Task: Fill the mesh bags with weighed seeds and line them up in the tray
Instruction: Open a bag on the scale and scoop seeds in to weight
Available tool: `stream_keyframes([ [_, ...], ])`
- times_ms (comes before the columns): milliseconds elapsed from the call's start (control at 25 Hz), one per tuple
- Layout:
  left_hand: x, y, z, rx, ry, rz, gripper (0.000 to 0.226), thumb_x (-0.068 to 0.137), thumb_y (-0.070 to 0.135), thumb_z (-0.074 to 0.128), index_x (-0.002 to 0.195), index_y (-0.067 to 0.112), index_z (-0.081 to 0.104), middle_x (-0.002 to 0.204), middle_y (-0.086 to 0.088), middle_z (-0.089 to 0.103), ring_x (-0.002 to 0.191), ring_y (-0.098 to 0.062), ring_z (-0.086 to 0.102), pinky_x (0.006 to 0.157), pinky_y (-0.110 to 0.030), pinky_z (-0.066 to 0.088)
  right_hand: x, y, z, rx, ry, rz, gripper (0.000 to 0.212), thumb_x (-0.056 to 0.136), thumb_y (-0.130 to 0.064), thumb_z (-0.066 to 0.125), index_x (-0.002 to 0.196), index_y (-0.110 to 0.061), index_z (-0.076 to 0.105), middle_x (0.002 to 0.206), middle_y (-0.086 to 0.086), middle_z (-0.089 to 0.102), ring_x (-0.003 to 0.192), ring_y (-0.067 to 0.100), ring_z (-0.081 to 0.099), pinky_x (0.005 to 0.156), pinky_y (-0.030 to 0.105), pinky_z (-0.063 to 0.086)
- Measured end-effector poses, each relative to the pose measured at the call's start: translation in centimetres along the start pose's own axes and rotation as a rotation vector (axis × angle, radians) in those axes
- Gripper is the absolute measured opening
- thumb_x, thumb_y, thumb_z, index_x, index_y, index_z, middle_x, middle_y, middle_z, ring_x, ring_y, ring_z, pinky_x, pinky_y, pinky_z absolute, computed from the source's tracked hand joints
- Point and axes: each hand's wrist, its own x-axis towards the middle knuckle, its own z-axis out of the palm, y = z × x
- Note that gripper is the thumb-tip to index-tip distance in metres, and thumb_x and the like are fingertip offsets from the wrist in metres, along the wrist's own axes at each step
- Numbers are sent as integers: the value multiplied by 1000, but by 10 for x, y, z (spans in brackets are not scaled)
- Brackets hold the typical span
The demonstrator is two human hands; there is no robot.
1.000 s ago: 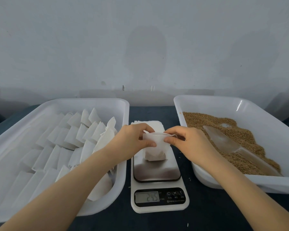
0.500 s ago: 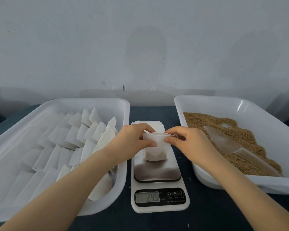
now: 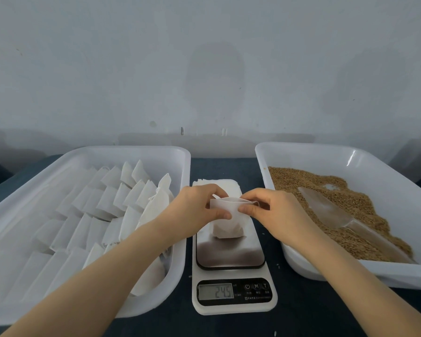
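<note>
A white mesh bag (image 3: 226,226) stands on the steel plate of the kitchen scale (image 3: 231,254), whose display reads 245. My left hand (image 3: 199,207) pinches the bag's top edge on the left. My right hand (image 3: 270,210) pinches the same edge on the right, by the drawstring. The white tray (image 3: 141,305) on the left holds several filled white bags (image 3: 112,203) in rows. The tray (image 3: 399,276) on the right holds brown seeds (image 3: 350,198) with a clear plastic scoop (image 3: 331,212) lying in them.
A stack of empty white bags (image 3: 219,183) lies behind the scale. Everything stands on a dark blue tabletop (image 3: 301,319) against a pale wall. Narrow gaps separate the scale from both trays.
My fingers have shifted slightly along the bag's top edge. The bag stays on the scale and the reading is unchanged.
</note>
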Motion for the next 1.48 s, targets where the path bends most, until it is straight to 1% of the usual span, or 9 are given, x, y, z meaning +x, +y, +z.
stream_keyframes([
  [280,10,7,2,63,-123,5,43,74,43,77,112,32,61,95,21,57,88,1,52,61,1,36,-1,-1,0,-6,8,-23,8,85,-29,68,84,-37,68,75,-15,68,74,-5,60,66,6,43],
  [400,15,7,3,127,-169,21,39,77,41,75,112,29,65,88,16,59,81,-4,55,58,-5,34,-1,-2,0,-7,16,-32,9,84,-27,69,83,-36,69,73,-15,68,70,-4,59,64,7,43],
  [560,18,7,5,186,-224,42,11,82,35,71,79,28,64,60,15,50,57,-5,47,47,-3,33,-2,-1,0,-5,16,-29,7,85,-25,68,83,-30,71,71,-13,67,67,-3,58,60,6,40],
  [680,19,4,7,213,-204,53,36,85,31,69,54,31,49,52,10,44,49,-7,40,45,-7,32,-3,-3,-1,-8,29,-27,6,85,-22,68,84,-27,73,64,-17,64,59,-4,55,55,5,38],
  [920,21,1,4,208,-209,7,40,86,29,66,51,23,49,48,7,42,47,-9,37,45,-10,31,-5,-5,-1,2,99,-59,10,85,-16,68,88,-24,75,69,-17,66,73,-5,59,67,6,42],
  [1000,26,5,-7,139,-206,-44,39,83,30,69,50,17,52,50,1,48,49,-14,46,54,-20,42,-5,-3,-2,28,176,-47,10,86,-16,67,88,-23,74,70,-15,67,72,-4,60,66,5,42],
  [1120,35,12,-30,-59,-113,-115,27,82,28,71,72,3,67,68,-12,70,63,-23,69,63,-30,56,-3,1,-5,110,252,21,11,89,-15,63,88,-26,68,71,-10,69,67,-1,61,63,6,43],
  [1320,66,-5,-77,-268,298,-246,23,85,15,65,84,-8,67,65,-12,68,56,-20,69,50,-26,57,-2,5,-2,89,230,56,12,91,-17,60,93,-27,65,76,-11,69,69,-4,61,59,6,43],
  [1480,95,-51,-101,-152,551,-404,24,85,6,53,67,-3,64,62,-16,64,56,-30,66,61,-35,60,-1,6,-1,67,226,36,12,90,-17,60,94,-27,65,77,-12,68,71,-5,61,65,7,45],
])
